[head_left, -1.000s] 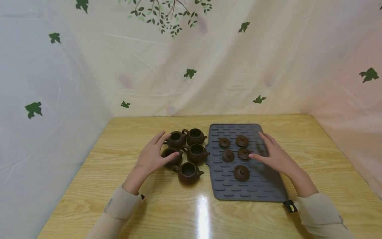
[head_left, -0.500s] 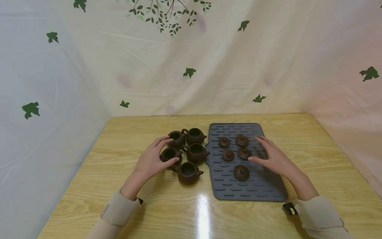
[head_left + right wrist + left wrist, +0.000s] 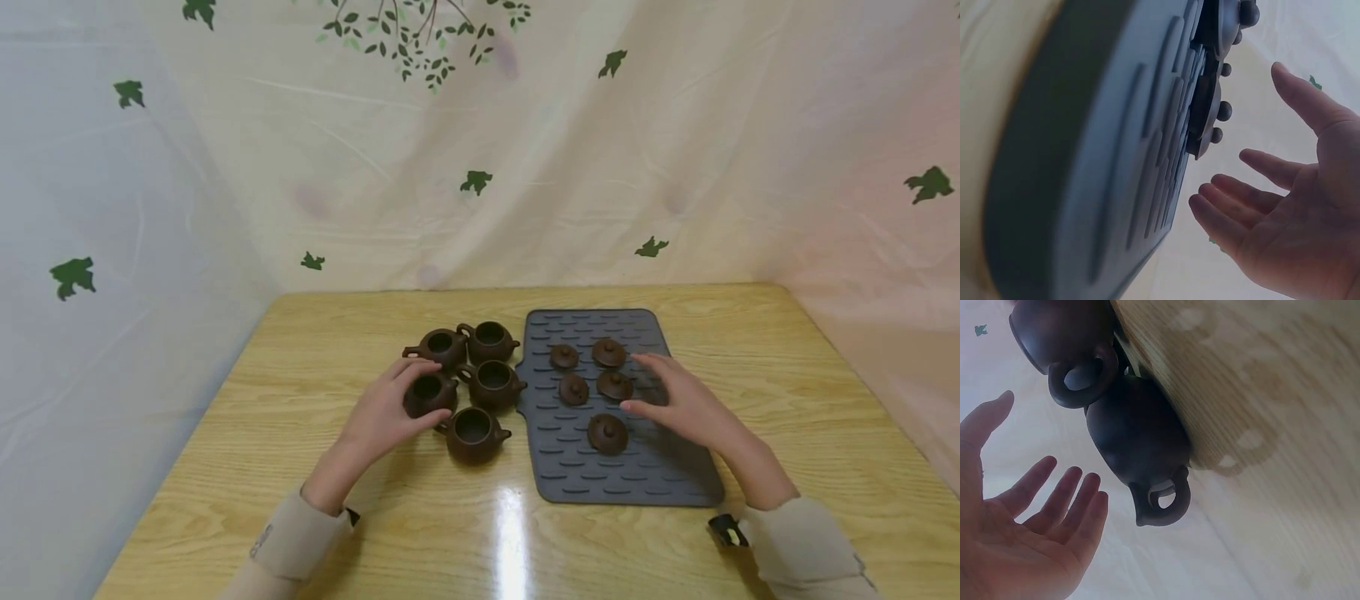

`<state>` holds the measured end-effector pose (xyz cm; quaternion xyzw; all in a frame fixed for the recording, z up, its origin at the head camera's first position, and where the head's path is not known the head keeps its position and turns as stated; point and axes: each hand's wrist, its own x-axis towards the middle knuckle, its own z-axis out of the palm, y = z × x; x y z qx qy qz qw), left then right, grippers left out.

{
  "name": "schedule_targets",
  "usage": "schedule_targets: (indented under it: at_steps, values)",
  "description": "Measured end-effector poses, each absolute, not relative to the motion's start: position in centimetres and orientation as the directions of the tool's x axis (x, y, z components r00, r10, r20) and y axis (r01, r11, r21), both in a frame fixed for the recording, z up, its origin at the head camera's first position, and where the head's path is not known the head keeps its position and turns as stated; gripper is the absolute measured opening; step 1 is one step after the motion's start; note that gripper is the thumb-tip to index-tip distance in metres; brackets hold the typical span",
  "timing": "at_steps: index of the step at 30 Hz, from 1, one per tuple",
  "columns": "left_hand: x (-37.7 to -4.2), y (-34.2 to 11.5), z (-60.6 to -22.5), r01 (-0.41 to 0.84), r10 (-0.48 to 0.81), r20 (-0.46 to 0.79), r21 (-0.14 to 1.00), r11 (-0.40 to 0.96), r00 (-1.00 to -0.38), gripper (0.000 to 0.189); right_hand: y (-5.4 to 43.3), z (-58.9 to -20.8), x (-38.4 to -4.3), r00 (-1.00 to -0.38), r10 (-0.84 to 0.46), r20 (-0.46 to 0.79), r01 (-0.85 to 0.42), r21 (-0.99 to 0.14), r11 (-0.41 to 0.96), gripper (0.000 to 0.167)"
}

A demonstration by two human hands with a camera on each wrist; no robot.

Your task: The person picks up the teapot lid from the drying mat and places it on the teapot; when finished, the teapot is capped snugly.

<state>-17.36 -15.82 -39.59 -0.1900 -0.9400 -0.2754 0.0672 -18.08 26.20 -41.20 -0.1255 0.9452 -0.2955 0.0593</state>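
My left hand (image 3: 381, 410) spreads over the left side of a cluster of dark brown lidless teapots. Its thumb and fingers stand apart on either side of the middle-left teapot (image 3: 429, 394), overlapping it in the head view. In the left wrist view, a gap shows between the fingers and the teapot's body (image 3: 1138, 431). My right hand (image 3: 693, 410) hovers over the grey ridged mat (image 3: 555, 487), fingers and thumb apart, nothing held. Closest to its fingertips is a brown lid (image 3: 615, 385) with a round knob. The right wrist view shows the palm beside the lids, apart from them.
Another teapot (image 3: 474, 435) stands at the front of the cluster, and one more (image 3: 491, 340) at the back right. Several lids lie on the mat, the front one (image 3: 607, 433) set apart. A wooden table (image 3: 450, 533) bears everything, with a printed curtain (image 3: 375, 217) behind.
Both hands have come slightly toward the front of the table. My left fingers uncover the back-left teapot's handle, and the right fingers have drawn inward toward the lids.
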Motion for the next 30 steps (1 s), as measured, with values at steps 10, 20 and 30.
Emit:
schedule_targets:
  at_steps: [10,20,30]
  values:
    - [-17.3,-15.7,-40.2,0.415,0.349,0.224,0.514,0.751,-0.910,0.050,25.7,-41.2,-17.8,-0.946,-0.322,0.028,-0.279,-0.571,0.772,0.065]
    - [-17.2,-15.5,-40.6,0.425,0.379,0.199,0.530,0.734,-0.904,0.039,25.1,-41.0,-17.4,-0.949,-0.315,0.014,-0.261,-0.595,0.760,0.050]
    - [-17.2,-15.5,-40.6,0.454,0.432,0.181,0.558,0.695,-0.884,0.030,24.8,-41.2,-17.3,-0.943,-0.333,0.029,-0.277,-0.624,0.731,0.038]
